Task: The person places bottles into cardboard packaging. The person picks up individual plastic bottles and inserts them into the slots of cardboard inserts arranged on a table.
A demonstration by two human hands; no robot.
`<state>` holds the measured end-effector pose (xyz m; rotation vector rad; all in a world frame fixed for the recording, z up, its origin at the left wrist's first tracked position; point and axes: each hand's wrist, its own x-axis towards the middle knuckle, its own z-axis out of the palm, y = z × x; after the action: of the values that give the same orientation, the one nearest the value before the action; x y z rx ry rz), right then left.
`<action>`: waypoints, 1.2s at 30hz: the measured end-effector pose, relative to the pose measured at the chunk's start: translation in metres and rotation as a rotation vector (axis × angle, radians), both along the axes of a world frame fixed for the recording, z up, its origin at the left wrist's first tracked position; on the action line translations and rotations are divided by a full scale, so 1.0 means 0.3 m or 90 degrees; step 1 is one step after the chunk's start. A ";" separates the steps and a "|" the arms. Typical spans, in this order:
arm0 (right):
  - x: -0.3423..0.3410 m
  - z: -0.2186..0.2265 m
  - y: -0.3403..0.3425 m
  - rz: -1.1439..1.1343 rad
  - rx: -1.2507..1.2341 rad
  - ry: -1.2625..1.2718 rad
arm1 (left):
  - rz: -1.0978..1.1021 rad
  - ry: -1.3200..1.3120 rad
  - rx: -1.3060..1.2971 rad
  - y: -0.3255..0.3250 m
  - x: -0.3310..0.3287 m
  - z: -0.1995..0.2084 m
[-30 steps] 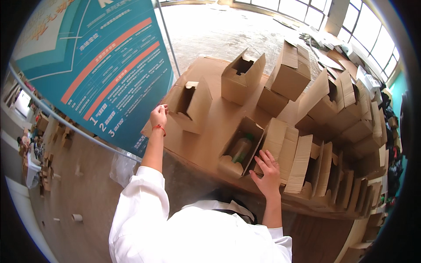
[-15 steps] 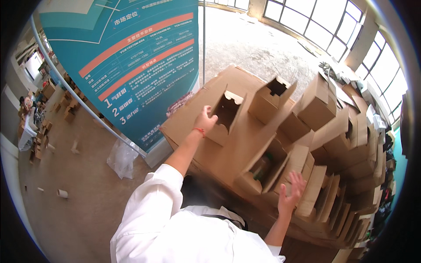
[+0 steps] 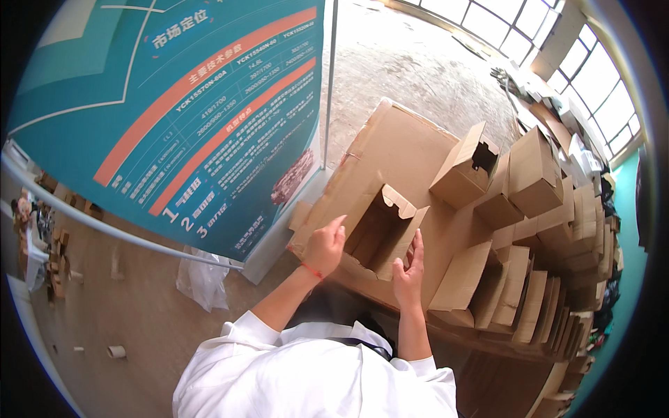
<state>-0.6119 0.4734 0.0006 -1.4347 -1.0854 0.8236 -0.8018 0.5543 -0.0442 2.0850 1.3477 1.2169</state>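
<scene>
At far left, a white roll (image 3: 116, 352) lies on the floor below a framed teal banner (image 3: 230, 153) with orange bands; a clear plastic bag (image 3: 203, 284) rests at the foot of the banner. The left hand (image 3: 325, 245), with a red band (image 3: 311, 270) at the wrist, is positioned at the left side of the open box (image 3: 382, 233), as it was half a second ago. Its fingers are partly bent; whether it grips the box cannot be determined. The open box stands upright on the brown worktop (image 3: 387, 139), top uncovered, and is now located between both hands. The right hand (image 3: 409, 270) has moved leftward from the row of boxes (image 3: 540, 299) to the right side of the open box; its fingers are extended, with the thumb apart. Contact with the wall cannot be confirmed. Farther back and to the right, a second open box (image 3: 463, 171) stands on the worktop, as before. A closed box (image 3: 533, 167) remains to its right, above the rear of the row.
</scene>
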 end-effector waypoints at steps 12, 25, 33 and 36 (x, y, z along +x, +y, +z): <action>0.041 -0.034 -0.025 -0.021 -0.053 -0.088 | -0.077 0.283 -0.087 0.012 -0.076 0.029; 0.940 -0.335 -0.419 -0.043 -0.495 -0.434 | -0.163 0.194 -0.090 0.014 -0.094 0.004; 0.909 -0.414 -0.360 0.078 -0.583 -0.235 | -0.152 0.207 -0.082 -0.007 -0.109 0.004; 0.917 -0.428 -0.359 0.052 -0.588 -0.217 | -0.144 0.229 -0.096 -0.020 -0.108 0.054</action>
<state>-0.3368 0.3657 -0.1279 -2.3763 -1.0575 1.2579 -0.8342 0.5483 -0.0280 2.3443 1.2550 0.6494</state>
